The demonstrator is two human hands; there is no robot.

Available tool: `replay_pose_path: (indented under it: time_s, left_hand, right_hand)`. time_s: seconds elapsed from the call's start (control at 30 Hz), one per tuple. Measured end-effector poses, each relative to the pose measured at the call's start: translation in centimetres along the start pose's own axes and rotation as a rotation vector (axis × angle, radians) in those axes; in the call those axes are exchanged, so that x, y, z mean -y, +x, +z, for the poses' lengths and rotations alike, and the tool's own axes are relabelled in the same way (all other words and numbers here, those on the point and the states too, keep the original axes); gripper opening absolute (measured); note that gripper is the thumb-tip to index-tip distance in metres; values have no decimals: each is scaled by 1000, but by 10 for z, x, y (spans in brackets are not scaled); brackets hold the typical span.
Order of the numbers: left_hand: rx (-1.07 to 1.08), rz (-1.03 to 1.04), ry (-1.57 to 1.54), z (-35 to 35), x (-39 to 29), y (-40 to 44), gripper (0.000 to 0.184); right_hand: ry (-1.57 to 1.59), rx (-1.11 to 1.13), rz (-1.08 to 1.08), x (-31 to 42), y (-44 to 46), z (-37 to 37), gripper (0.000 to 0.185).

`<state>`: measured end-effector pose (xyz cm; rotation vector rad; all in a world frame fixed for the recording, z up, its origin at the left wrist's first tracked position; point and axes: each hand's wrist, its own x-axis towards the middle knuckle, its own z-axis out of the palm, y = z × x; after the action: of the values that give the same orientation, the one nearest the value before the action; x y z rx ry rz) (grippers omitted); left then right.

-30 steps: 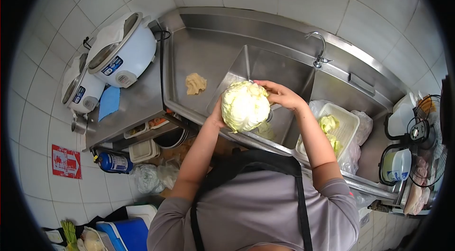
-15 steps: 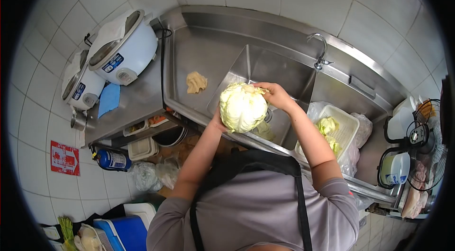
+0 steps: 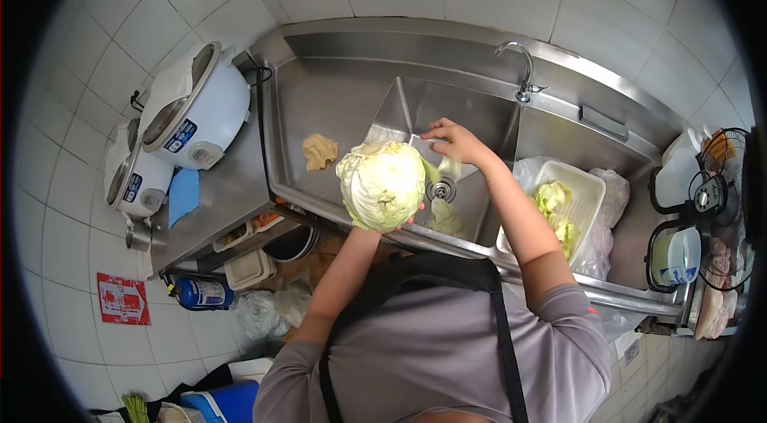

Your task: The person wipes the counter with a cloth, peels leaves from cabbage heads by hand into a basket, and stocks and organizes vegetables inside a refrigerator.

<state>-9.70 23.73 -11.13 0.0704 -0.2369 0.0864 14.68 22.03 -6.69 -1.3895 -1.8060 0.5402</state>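
Note:
A round pale green cabbage (image 3: 381, 186) is held up over the front edge of the sink. My left hand (image 3: 411, 218) supports it from below, mostly hidden behind it, with a few fingertips showing at its lower right. To the right of the cabbage, over the sink basin, my right hand (image 3: 454, 142) has its fingers bent round a piece of pale leaf (image 3: 446, 168), which hangs below them. A loose leaf (image 3: 446, 217) lies in the basin near the drain (image 3: 441, 190).
A crumpled tan cloth (image 3: 319, 151) lies on the steel counter (image 3: 319, 91) at left. Right of the basin stands a white basket (image 3: 593, 198) with leaves, beside plastic bags (image 3: 611, 195). The faucet (image 3: 525, 71) rises behind. Rice cookers (image 3: 196, 115) stand at far left.
My right hand has come away from the cabbage with a piece of leaf. The cabbage has shifted left and tilted in my left hand. The camera view has shifted a little.

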Motion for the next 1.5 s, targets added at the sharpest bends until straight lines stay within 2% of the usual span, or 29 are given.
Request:
replay_pose_path:
  time_s: [0.03,0.13,0.17,0.27,0.3,0.4,0.53,0.6,0.7,0.77,0.83,0.93,1.03,1.13,1.17,1.27,1.3,1.4,1.5]
  left_hand:
    - [-1,10,19,0,-1,0,81]
    - [-23,48,63,1,-1,1,84]
    - [-52,64,69,4,-2,2,83]
    - [-16,58,83,20,3,9,81]
    - [20,43,91,23,3,10,81]
    - [-97,190,200,5,-5,2,79]
    - [-315,431,335,16,-6,3,68]
    - [-275,547,319,29,1,7,60]
    - [-457,480,480,35,0,5,52]
    - [-571,417,440,35,-6,-1,54]
    - [-654,359,417,29,-8,-6,60]
    - [-818,268,562,33,-7,-2,71]
    - [-845,291,563,27,-2,4,72]
    - [-832,342,528,21,2,8,67]
    - [-820,347,522,15,1,8,67]
    - [-818,383,485,20,8,13,67]
    - [-825,398,468,22,11,15,67]
    - [-796,446,494,8,7,15,70]
    - [-811,333,491,15,3,13,74]
  right_hand:
    - [209,83,69,-2,2,-5,41]
    - [885,240,306,31,-13,-9,61]
    - [751,303,249,44,-15,-10,72]
    - [803,444,183,48,-17,-14,68]
    - [918,436,218,46,-17,-12,65]
    - [835,486,233,39,-14,-8,49]
    - [590,343,360,33,0,-10,27]
    - [473,258,379,36,6,-6,20]
    - [533,60,350,35,16,6,19]
    - [700,-61,403,34,22,19,20]
    - [930,-138,417,25,30,34,26]
    - [1063,-225,635,30,37,32,28]
    - [1025,-369,675,15,48,36,32]
    - [732,-459,626,31,48,41,33]
    - [461,-501,512,31,44,46,34]
    - [522,-726,435,40,46,47,31]
    - [701,-764,429,45,48,47,28]
    - [956,-761,350,36,50,50,25]
    - [1059,-934,307,36,53,46,24]
